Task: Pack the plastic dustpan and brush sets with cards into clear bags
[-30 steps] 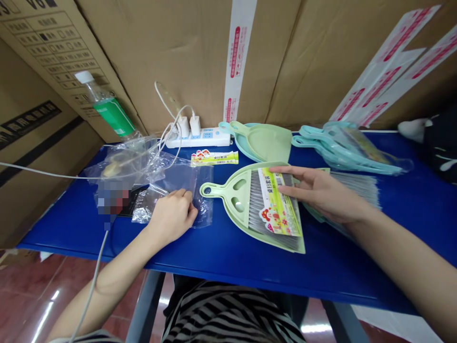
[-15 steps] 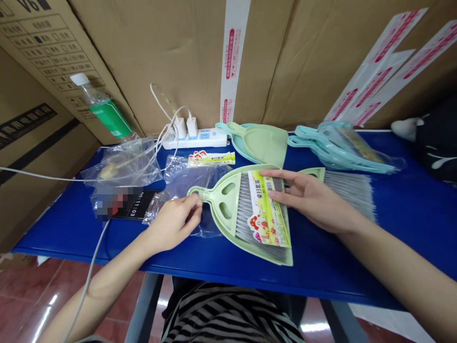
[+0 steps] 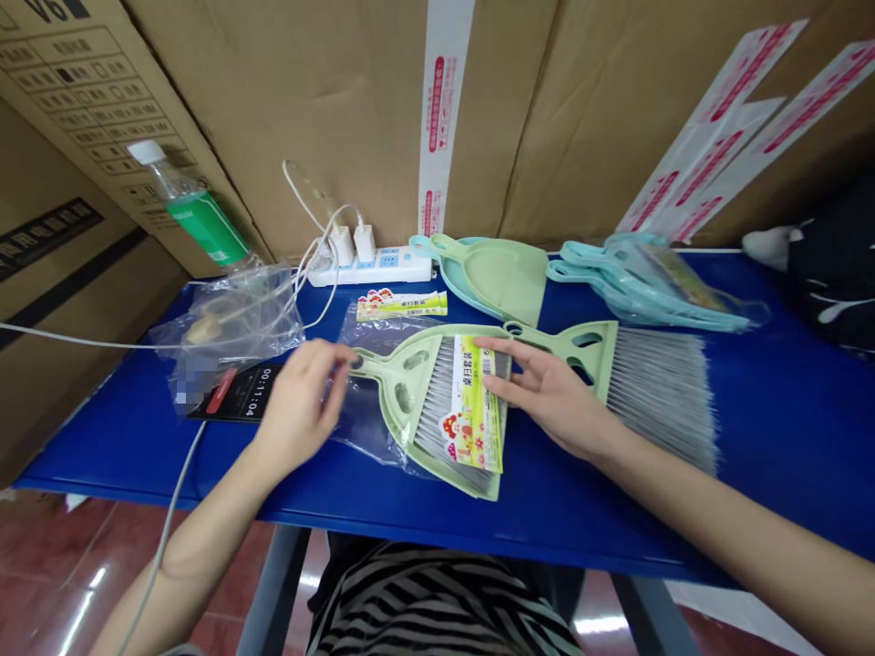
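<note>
A light green dustpan [image 3: 400,401] lies on the blue table [image 3: 786,410] with a grey brush and a yellow-green label card [image 3: 475,401] resting inside it. My right hand [image 3: 547,396] lies flat on the card and brush, fingers stretched out. My left hand [image 3: 297,405] is at the dustpan's handle tip. Its fingers curl on the edge of a clear plastic bag [image 3: 365,433] that lies around the handle end.
A second green brush [image 3: 635,378] lies to the right. Behind are stacked dustpans [image 3: 502,273], bagged blue sets [image 3: 656,287], a loose label card [image 3: 403,303], a power strip [image 3: 373,264], a bottle [image 3: 195,210], a crumpled bag [image 3: 232,314] and a phone [image 3: 239,396]. Cardboard boxes [image 3: 328,109] wall the back.
The dustpan with brush and card has slid left, its handle now over the clear bag. My right hand moved left with it; my left hand shifted to the bag's edge.
</note>
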The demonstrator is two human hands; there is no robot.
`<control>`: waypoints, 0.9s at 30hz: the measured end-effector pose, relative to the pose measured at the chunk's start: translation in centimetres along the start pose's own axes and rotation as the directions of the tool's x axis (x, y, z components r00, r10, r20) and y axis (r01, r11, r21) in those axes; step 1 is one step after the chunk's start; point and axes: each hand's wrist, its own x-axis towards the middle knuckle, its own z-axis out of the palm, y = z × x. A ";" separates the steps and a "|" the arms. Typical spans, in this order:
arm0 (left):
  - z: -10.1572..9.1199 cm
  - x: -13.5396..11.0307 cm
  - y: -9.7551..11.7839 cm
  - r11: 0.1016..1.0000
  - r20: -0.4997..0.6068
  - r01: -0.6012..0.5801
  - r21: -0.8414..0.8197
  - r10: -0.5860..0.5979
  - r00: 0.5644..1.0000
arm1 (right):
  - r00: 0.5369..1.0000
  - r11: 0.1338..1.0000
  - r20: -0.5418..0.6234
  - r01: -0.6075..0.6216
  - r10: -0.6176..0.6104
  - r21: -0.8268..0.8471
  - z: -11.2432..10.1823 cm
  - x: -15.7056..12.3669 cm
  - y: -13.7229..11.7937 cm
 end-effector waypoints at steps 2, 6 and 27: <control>-0.2 0.1 -1.2 0.981 -0.063 0.154 0.117 -0.147 0.987 | 1.000 1.000 0.003 -0.007 0.007 -0.006 -0.1 0.0 -0.1; -0.3 0.2 -2.4 0.937 0.057 0.344 0.057 -0.347 0.936 | 1.000 1.000 0.028 -0.006 0.007 -0.029 -0.2 -0.1 -0.2; -0.1 0.4 -1.8 0.898 0.120 0.374 -0.230 -0.355 0.927 | 0.984 0.997 0.175 -0.022 0.035 -0.080 0.1 -0.2 0.1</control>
